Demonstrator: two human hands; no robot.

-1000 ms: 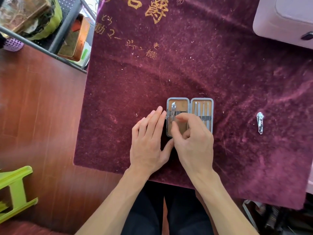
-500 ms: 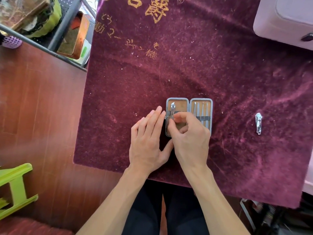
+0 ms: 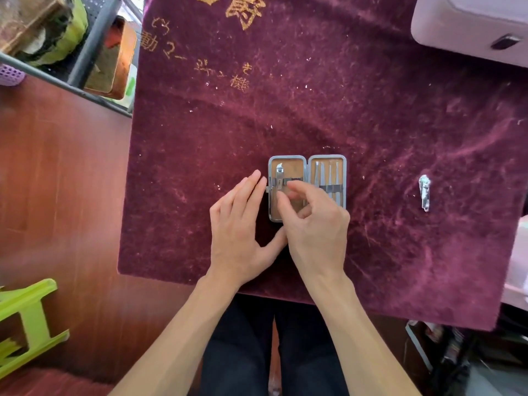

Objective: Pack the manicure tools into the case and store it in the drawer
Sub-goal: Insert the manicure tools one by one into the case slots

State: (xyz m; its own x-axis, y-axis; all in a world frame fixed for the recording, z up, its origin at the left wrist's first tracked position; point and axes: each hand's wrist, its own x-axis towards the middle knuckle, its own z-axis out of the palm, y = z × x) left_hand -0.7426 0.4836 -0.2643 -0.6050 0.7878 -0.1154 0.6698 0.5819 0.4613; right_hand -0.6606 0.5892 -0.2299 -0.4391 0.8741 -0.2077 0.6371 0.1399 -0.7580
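Observation:
A small grey manicure case lies open on the maroon velvet cloth. Its left half holds a nail clipper under an elastic strap. Several slim metal tools sit strapped in the right half. My right hand hovers over the left half, with thumb and curled index finger pinching the clipper's lower part at the strap. My left hand lies flat on the cloth against the case's left edge, fingers straight. A second, loose nail clipper lies on the cloth far to the right.
A pale drawer unit with a dark handle stands at the back right corner. A metal shelf rack with boxes is at the upper left, and a green stool stands on the wooden floor at lower left.
My right thumb and index finger have shifted slightly on the clipper in the case's left half. My left hand and the case have stayed put.

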